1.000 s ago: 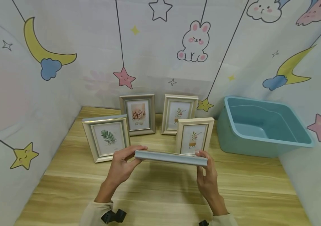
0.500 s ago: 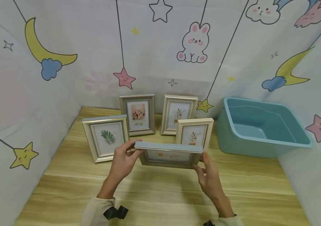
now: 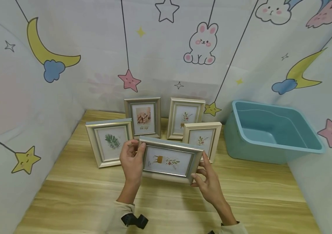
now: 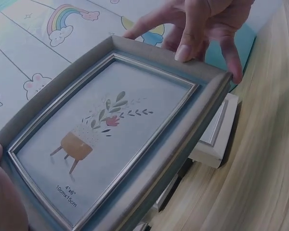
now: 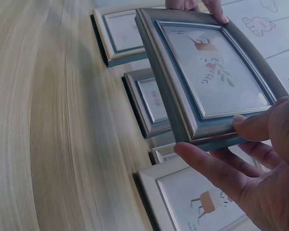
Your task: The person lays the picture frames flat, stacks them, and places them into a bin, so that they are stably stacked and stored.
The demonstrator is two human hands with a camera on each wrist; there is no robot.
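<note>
The left hand [image 3: 132, 162] pinches one end of a picture frame [image 3: 170, 161], thumb on its front; the right hand [image 3: 209, 185] grips the other end between thumb and fingers. The frame is tilted between both hands, above the counter [image 3: 166, 211], its plant print sideways. Just beyond the left hand stands a leaf picture [image 3: 112, 143]; beyond the right, a pale frame [image 3: 201, 140]. Farther from the hands stand a flower picture [image 3: 143, 118] and a plant picture [image 3: 186, 117]. A blue bin [image 3: 259, 151] sits well to the right hand's right.

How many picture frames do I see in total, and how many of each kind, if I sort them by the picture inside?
Potted plant: 3 (held frame, back-right frame, front-right frame)
Green leaf: 1 (front-left frame)
Pinkish picture: 1 (back-left frame)
Total: 5
</note>
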